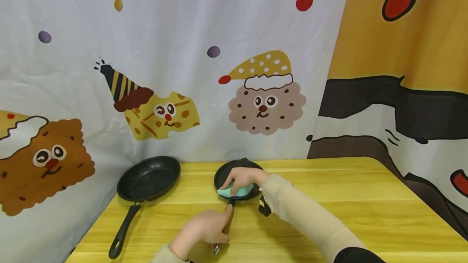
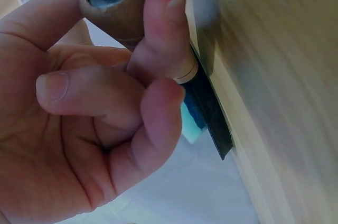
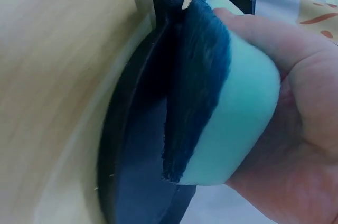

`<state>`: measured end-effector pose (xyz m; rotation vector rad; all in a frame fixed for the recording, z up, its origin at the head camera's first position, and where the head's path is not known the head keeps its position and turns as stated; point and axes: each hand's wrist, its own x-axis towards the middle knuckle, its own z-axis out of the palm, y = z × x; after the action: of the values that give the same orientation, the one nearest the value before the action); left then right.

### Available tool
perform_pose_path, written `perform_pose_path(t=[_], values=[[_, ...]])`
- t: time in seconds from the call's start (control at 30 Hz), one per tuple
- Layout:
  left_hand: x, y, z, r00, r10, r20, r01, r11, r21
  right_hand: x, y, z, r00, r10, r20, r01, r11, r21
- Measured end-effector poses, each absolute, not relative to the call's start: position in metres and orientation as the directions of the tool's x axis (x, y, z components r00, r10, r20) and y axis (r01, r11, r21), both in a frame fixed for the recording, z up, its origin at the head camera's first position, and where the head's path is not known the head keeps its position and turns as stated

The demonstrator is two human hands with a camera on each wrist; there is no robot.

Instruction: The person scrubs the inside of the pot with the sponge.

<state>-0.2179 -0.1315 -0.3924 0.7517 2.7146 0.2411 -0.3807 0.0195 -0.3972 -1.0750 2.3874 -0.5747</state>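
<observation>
My left hand (image 1: 210, 225) grips the brown wooden handle (image 2: 117, 23) of a small black frying pan (image 1: 221, 172), which lies on the table. A metal hanging loop (image 1: 217, 249) sticks out at the handle's end. Over the pan's near side, my right hand (image 1: 242, 177) holds a sponge (image 3: 240, 110) between thumb and fingers. It is mint green with a dark blue scouring layer, and that dark face is turned toward the inside of the pan. In the right wrist view the sponge is tilted beside the handle's base. Its contact with the pan floor is hard to tell.
A larger black frying pan (image 1: 148, 178) lies on the left of the yellow wood-grain table (image 1: 340, 202), its handle (image 1: 124, 232) pointing toward the front. Behind the table hangs a white cloth (image 1: 204, 133) printed with cartoon food.
</observation>
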Motion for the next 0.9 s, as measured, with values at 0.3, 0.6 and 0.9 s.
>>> perform_pose_path(t=[0.3, 0.6, 0.9], values=[[-0.215, -0.131, -0.399, -0.824, 0.501, -0.265, 0.432, 0.858, 0.278, -0.385, -0.001, -0.406, -0.614, -0.763, -0.203, -0.638, 0.630, -0.442], [-0.213, -0.128, -0.395, -0.823, 0.500, -0.268, 0.426, 0.857, 0.291, -0.393, -0.008, -0.415, -0.680, -0.714, -0.164, -0.654, 0.693, -0.303], [-0.214, -0.126, -0.393, -0.832, 0.477, -0.282, 0.415, 0.874, 0.253, -0.395, -0.010, -0.415, -0.714, -0.687, -0.134, -0.661, 0.725, -0.191]])
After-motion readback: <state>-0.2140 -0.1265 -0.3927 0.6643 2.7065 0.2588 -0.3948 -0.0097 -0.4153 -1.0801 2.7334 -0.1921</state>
